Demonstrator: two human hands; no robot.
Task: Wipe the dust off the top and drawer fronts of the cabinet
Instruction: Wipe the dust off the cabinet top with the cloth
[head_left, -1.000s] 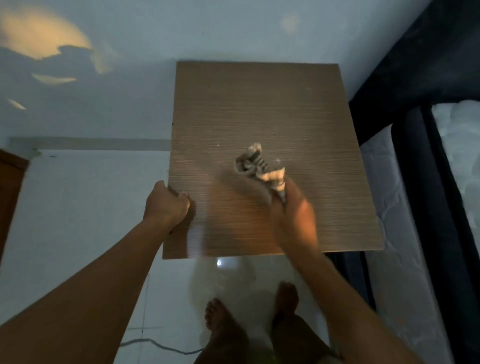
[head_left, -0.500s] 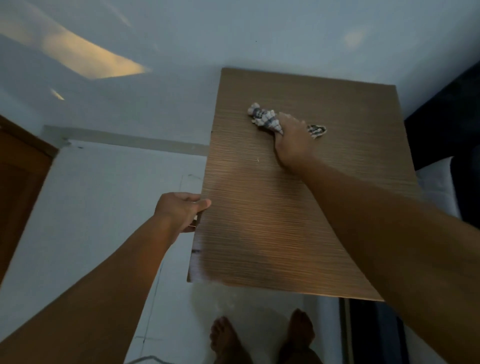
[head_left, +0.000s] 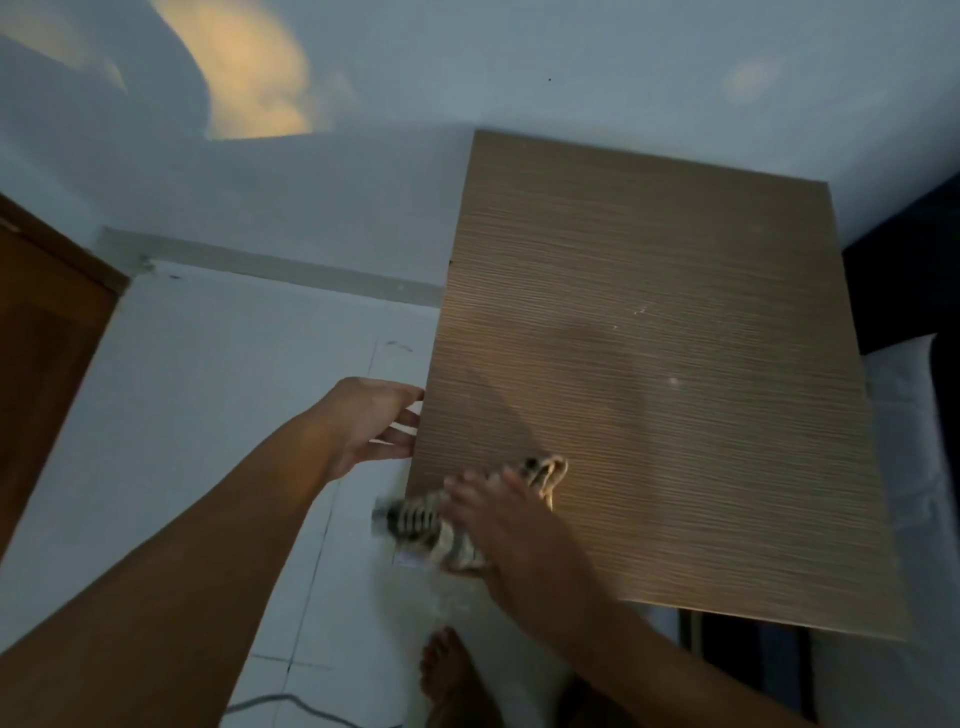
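Note:
I look down on the brown wood-grain cabinet top (head_left: 675, 364), which fills the right half of the view. My right hand (head_left: 519, 535) presses a striped cloth (head_left: 415, 519) against the top's near left corner, and part of the cloth hangs off the left edge. A loose end of the cloth pokes out past my fingers. My left hand (head_left: 369, 421) rests at the cabinet's left edge with its fingers spread against the side. The drawer fronts are hidden below the top.
White tiled floor (head_left: 234, 415) lies left of the cabinet, with a brown door (head_left: 41, 364) at the far left. A white mattress (head_left: 914, 467) stands close on the right. My bare feet (head_left: 452, 680) and a grey cable (head_left: 291, 706) are below.
My right hand has swept the cloth from the far middle of the top back to the near left corner. My left hand has opened its fingers along the left edge.

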